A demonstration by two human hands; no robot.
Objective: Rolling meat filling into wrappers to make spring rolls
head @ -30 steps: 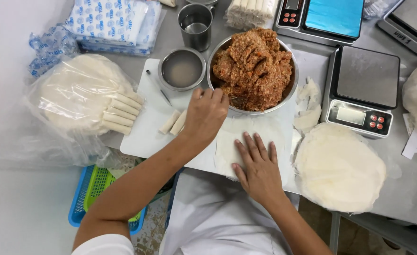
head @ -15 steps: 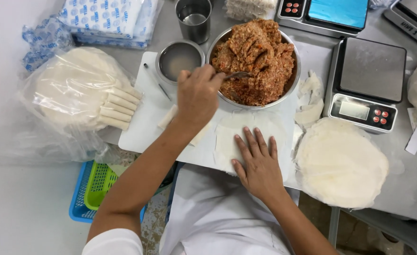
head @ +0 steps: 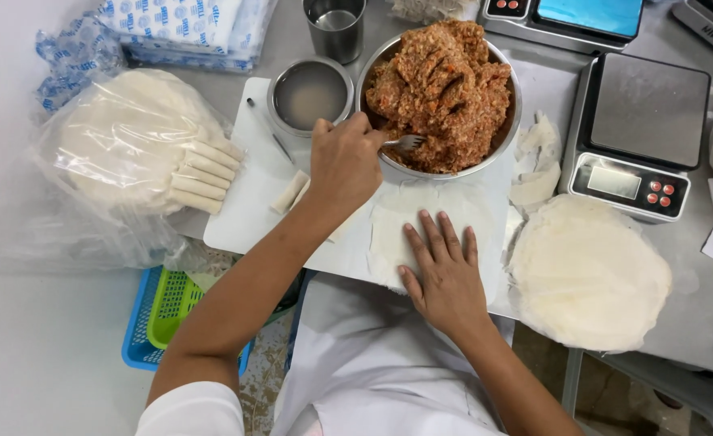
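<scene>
Grey steel counter (head: 695, 323), top and right edges cut off by frame. White cutting board (head: 251, 194) on it, mostly covered. Clear plastic bag (head: 114, 153) at left holds a round stack of wrappers, with finished rolls (head: 203, 179) lying on its right side; bag's left part blurs into the pale floor. Loose round wrapper stack (head: 586, 274) at right, overhanging the counter edge. Steel mixing bowl (head: 506, 137) heaped with orange-brown minced filling (head: 445, 77), its near rim partly hidden by left hand. Digital scale (head: 639, 133) to the right of the bowl; second scale with blue top (head: 566, 16) cut off at top. Blue-and-white packets (head: 179, 24) top left, cropped. Blue basket with a green one inside (head: 158, 311) below the counter, half hidden by the left arm. Single wrapper (head: 397, 226) flat on the board. Right hand (head: 445, 270) lies flat on it, fingers spread apart, gripping nothing. Left hand (head: 344, 161) has its grip clamped on a fork (head: 405, 143), tines in the filling at the bowl's near edge; handle hidden in the fist. Small steel bowl (head: 310, 93) holds cloudy liquid. Steel cup (head: 334, 28), top cropped, contents unclear. Crumpled wrapper scraps (head: 538, 157) between bowl and scale. Two small rolls (head: 290, 192) on the board, one partly behind the left wrist.
</scene>
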